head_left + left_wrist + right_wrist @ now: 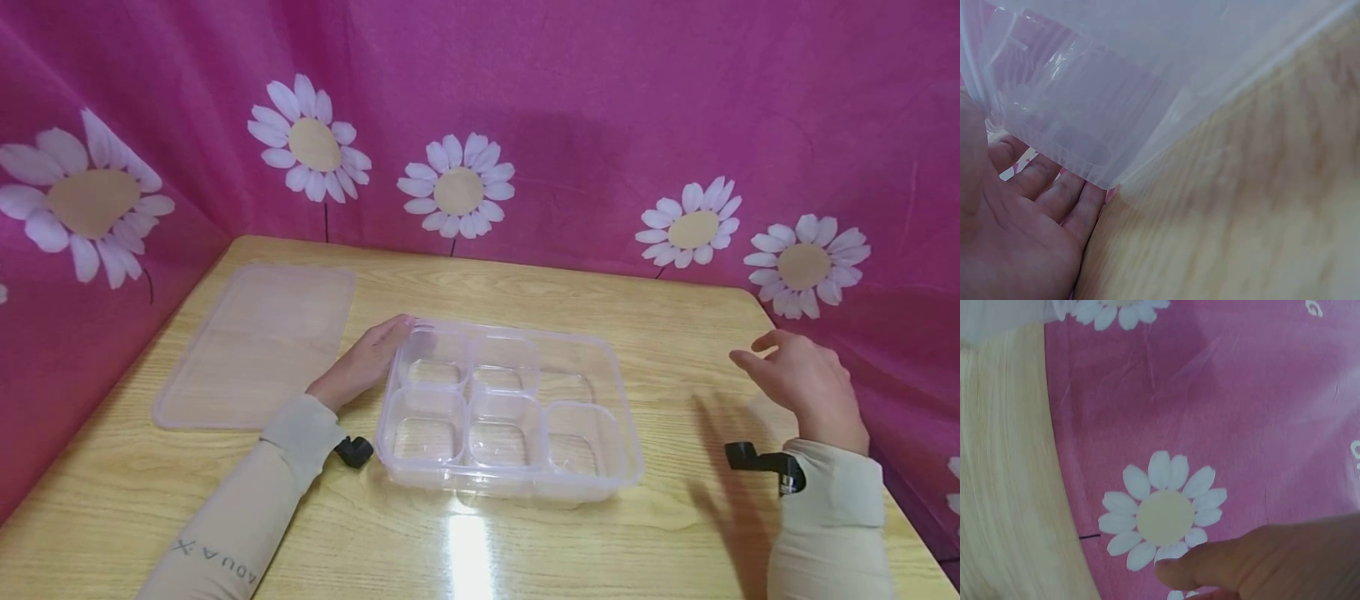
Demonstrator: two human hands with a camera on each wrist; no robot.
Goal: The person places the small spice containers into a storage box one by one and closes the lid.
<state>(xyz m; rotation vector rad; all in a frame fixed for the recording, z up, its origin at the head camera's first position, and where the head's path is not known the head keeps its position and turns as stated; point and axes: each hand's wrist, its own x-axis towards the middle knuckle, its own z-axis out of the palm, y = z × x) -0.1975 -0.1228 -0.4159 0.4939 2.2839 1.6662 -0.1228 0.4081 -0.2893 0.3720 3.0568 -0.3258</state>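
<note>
A clear plastic storage box [628, 450] sits on the table, with several small square cups [431, 427] inside it in two rows. At its far right corner the box's own floor shows beside the cups. My left hand [367, 360] holds the box's far left corner. In the left wrist view, the fingers of that hand [1029, 219] reach behind the corner, with the thumb up by the rim. Off to the right, my right hand [806, 385] hovers above the table's right edge, fingers loosely bent and holding nothing.
A translucent flat lid [255, 350] lies on the wooden table [555, 550], left of the box. Magenta cloth [570, 167] with white daisies rises behind and along both sides of the table. Black wrist mounts [757, 458] stick out from both sleeves.
</note>
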